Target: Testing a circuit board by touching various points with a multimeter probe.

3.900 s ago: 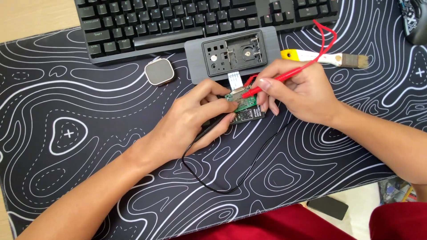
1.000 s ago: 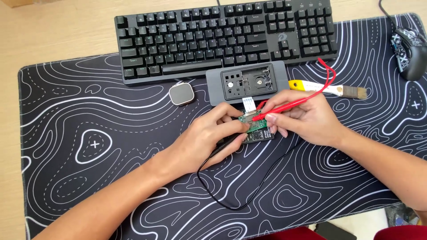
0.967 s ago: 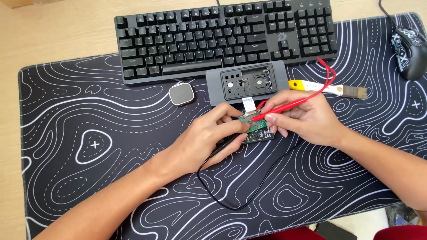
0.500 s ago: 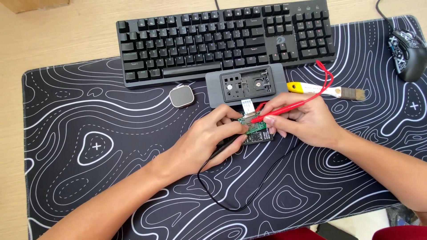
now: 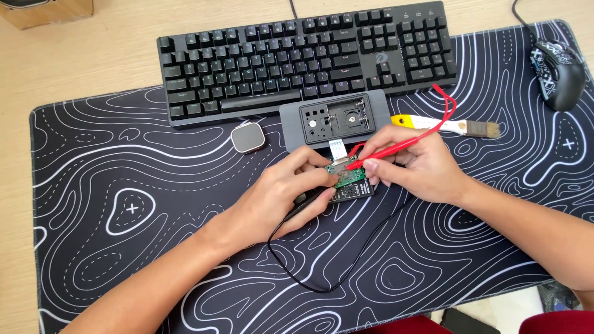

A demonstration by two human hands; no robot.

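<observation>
Holding steady as moments ago, the left hand pinches a black probe against the small green circuit board on the patterned mat, while the right hand grips a red probe touching the board's upper edge.

Beyond my work lay a black keyboard, a mouse, a small brush and a square grey puck on my patterned desk mat.
</observation>
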